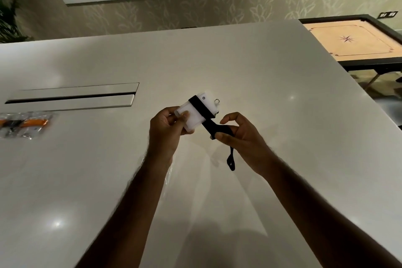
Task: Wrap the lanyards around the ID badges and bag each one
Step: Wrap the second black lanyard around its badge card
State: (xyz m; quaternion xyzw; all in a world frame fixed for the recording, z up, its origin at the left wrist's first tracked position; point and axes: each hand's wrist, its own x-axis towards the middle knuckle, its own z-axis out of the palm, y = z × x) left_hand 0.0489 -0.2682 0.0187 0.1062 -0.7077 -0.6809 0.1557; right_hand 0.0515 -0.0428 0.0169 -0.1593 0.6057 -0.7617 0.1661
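While hands grip, flat black lanyard (210, 126), white rectangular badge (196, 113)

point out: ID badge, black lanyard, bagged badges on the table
ID badge (191, 115), head view, on its white face below the wrapped band.
Black lanyard (210, 126), head view, on the strap between badge and right hand.
Bagged badges (26, 124), head view, on the clear bags at far left.

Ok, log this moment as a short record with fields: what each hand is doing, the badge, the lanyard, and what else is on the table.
left hand: grips the ID badge above the table
right hand: pinches the black lanyard
lanyard: one band across the badge, loose end hanging below the right hand
bagging: not yet done
far left: bagged items, orange and black inside, blurred
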